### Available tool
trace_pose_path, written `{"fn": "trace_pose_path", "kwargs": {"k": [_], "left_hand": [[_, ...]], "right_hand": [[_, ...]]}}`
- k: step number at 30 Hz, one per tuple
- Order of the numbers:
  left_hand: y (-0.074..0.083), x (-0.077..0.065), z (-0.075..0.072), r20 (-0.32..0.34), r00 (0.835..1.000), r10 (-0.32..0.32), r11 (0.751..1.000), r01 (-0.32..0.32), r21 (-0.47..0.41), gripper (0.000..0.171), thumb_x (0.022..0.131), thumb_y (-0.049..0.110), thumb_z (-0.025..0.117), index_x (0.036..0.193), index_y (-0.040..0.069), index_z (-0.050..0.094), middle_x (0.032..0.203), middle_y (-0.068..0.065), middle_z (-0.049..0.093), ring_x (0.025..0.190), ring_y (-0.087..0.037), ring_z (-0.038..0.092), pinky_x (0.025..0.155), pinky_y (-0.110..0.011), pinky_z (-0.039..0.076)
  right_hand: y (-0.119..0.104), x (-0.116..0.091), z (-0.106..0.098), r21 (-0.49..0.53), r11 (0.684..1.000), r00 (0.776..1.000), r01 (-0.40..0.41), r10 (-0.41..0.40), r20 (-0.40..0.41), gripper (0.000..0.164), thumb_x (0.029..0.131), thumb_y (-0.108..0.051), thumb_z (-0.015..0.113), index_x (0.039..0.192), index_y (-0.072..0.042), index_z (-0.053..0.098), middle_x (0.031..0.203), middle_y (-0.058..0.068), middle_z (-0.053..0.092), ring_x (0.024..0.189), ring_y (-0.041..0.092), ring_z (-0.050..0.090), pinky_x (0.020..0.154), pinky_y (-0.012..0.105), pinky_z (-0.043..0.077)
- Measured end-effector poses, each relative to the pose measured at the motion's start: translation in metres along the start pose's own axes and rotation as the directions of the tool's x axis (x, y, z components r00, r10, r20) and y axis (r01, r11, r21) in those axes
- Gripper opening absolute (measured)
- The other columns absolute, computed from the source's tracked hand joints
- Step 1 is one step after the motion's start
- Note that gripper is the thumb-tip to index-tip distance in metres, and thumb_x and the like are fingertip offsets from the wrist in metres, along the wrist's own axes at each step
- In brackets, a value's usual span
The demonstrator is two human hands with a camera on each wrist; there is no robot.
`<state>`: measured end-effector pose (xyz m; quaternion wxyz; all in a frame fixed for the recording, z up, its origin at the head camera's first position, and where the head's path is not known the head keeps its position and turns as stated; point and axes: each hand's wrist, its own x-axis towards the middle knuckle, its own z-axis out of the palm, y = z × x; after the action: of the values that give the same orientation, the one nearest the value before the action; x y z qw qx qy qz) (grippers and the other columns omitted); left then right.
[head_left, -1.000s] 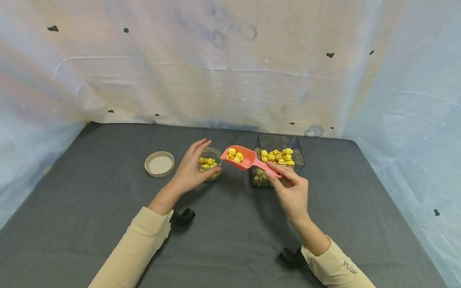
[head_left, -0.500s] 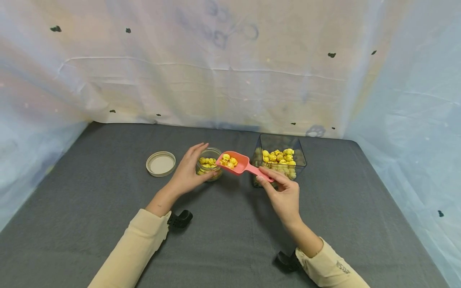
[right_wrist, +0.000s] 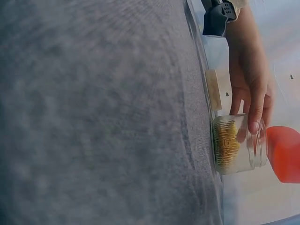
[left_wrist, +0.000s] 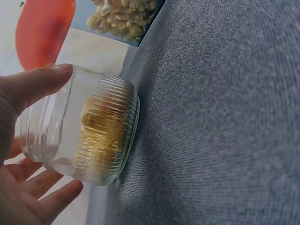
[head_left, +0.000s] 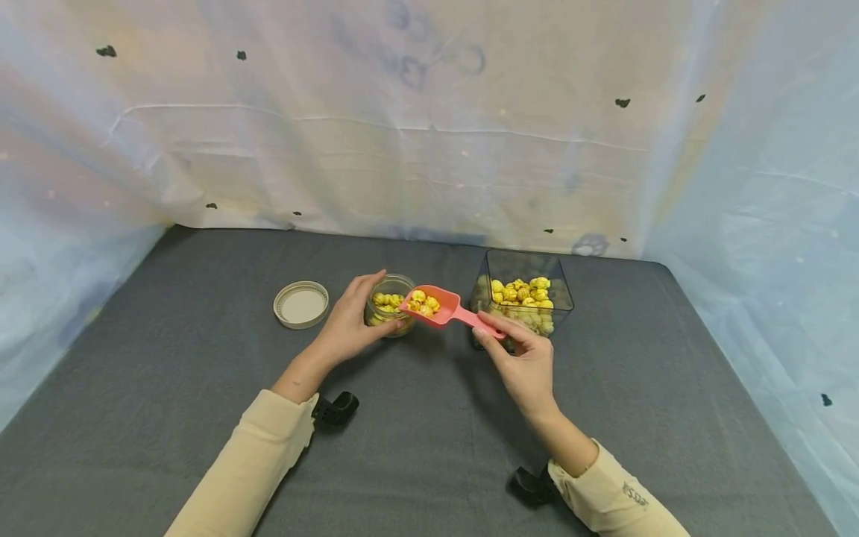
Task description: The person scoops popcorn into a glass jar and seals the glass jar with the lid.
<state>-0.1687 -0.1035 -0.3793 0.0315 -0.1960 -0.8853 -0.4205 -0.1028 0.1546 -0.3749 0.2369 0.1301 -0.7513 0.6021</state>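
Observation:
A glass jar [left_wrist: 63, 119], partly filled with yellow popcorn, stands upright on the cloth. My left hand [head_left: 345, 321] holds it from the left, thumb on the near side and fingers on the far side. A pink scoop [head_left: 447, 304] carries several popcorn pieces [head_left: 423, 303], its tip over the jar's right rim. The end of its handle is pinched between thumb and fingers of my right hand [head_left: 526, 365]. In the right wrist view, the scoop's red-looking underside [right_wrist: 285, 154] shows beside the jar's mouth.
Behind my right hand stands a clear, dark-tinted square container [head_left: 517, 262] with more popcorn inside. A round, pale lid [head_left: 300, 304] lies left of the jar. Grey cloth [head_left: 416, 447] covers the table, and a pale sheet [head_left: 429, 179] hangs behind it.
My right hand has brought the scoop left and slightly down, so that its tip now overlaps the jar's rim. The left hand has closed in a little around the jar.

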Motion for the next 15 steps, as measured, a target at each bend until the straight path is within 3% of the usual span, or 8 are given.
{"fn": "trace_pose_path", "kwargs": {"k": [7,15], "left_hand": [[-0.003,0.0,0.0,0.003,1.0,-0.003,1.0,0.003,-0.027,0.086,0.081,0.022,0.078,0.149,0.003,0.03,0.144,-0.021,0.036,0.134,-0.039,0.037,0.107,-0.058,0.033],[-0.006,-0.001,0.002,-0.002,1.0,-0.005,0.998,0.005,-0.058,0.085,0.08,0.021,0.079,0.149,0.006,0.031,0.144,-0.02,0.037,0.131,-0.038,0.04,0.101,-0.056,0.039]], "right_hand": [[-0.007,0.003,0.003,-0.041,0.999,1.0,0.015,-0.014,0.021,0.027,0.082,-0.001,0.073,0.109,0.0,0.072,0.106,0.018,0.071,0.09,0.006,0.062,0.074,0.015,0.052],[-0.015,0.008,0.005,-0.109,0.992,0.998,0.058,-0.054,0.045,0.026,0.082,-0.005,0.075,0.107,-0.003,0.074,0.099,0.012,0.072,0.079,0.007,0.058,0.064,0.017,0.049]]}}
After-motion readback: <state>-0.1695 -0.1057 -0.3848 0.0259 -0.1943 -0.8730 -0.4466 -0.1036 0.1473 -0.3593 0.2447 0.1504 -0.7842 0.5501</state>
